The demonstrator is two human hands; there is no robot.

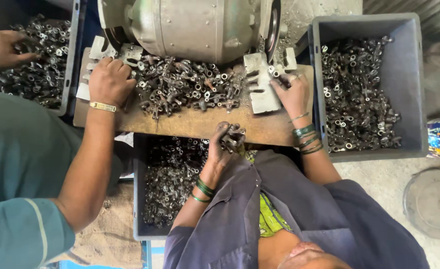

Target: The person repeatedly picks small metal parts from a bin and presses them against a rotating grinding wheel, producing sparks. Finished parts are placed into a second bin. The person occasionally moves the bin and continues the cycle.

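Three grey bins [409, 74], four hands [111, 79]

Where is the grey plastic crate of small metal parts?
The grey plastic crate sits at the head view's upper right, beside the wooden board, right of the right hand.

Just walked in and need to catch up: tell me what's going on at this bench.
The person's left hand holds a bunch of small dark metal parts at the wooden board's edge, while the right hand presses a part onto a pale slotted fixture by the grinding machine. A co-worker's hand rests on the loose pile. Grey bins alongside hold more parts.
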